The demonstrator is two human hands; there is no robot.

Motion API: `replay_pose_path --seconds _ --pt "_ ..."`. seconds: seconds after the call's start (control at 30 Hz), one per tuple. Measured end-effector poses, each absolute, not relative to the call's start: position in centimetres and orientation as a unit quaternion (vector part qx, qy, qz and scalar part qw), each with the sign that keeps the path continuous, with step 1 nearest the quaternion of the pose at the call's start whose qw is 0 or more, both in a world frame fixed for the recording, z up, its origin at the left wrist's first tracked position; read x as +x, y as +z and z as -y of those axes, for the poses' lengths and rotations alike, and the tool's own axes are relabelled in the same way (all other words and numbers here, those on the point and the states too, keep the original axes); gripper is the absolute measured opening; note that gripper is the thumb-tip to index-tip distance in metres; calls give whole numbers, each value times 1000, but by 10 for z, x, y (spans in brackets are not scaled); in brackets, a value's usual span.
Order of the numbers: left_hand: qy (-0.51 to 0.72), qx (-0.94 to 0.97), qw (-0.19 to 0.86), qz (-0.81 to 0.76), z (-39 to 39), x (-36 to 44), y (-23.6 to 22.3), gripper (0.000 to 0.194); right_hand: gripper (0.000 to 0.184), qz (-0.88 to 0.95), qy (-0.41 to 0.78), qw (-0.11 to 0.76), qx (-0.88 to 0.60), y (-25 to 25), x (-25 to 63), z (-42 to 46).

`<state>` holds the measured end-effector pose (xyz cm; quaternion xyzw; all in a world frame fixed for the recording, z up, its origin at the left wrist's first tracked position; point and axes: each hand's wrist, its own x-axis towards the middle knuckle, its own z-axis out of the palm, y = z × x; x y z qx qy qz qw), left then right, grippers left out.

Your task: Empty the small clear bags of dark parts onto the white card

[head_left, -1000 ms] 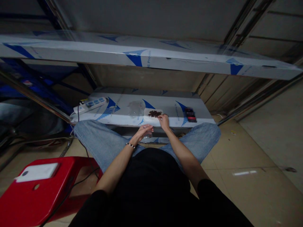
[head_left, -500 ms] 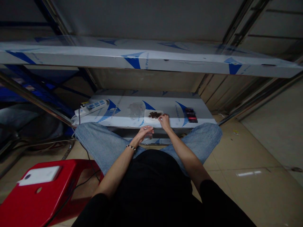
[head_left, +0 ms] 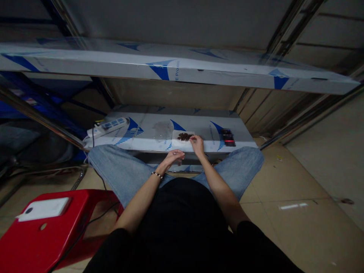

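Observation:
My right hand (head_left: 197, 144) rests at the right edge of a small heap of dark brown pieces (head_left: 185, 137), its fingertips pinched together. The heap lies on a white sheet (head_left: 178, 141) near the front of a low steel shelf (head_left: 182, 142) wrapped in blue-printed film. My left hand (head_left: 174, 156) hovers at the shelf's front edge with curled fingers, a little left of the sheet. Whether either hand holds a small piece is too small to tell. A transparent plastic bag (head_left: 162, 131) lies behind and left of the sheet.
A white power strip (head_left: 109, 127) lies at the shelf's left end, and a small object with a pixelated label (head_left: 228, 137) sits to the right. A second filmed shelf (head_left: 170, 66) runs overhead. My knees flank the shelf front. A red stool (head_left: 42, 223) stands at lower left.
Both hands stay nearly where they were. The right hand remains at the heap, and the view has shifted only slightly.

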<state>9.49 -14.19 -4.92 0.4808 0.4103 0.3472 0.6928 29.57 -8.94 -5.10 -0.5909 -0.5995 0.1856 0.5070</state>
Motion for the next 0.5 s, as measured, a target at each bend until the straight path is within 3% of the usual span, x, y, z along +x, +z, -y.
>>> replay_pose_path --seconds 0.17,0.3,0.5 --pt "320 537 668 -403 140 98 -56 31 14 614 289 515 -524 -49 263 132" --pt "305 586 625 -417 136 102 -68 18 13 668 282 474 -499 -55 251 153" --pt "334 588 613 -409 128 103 -79 22 3 669 263 447 -532 -56 251 150"
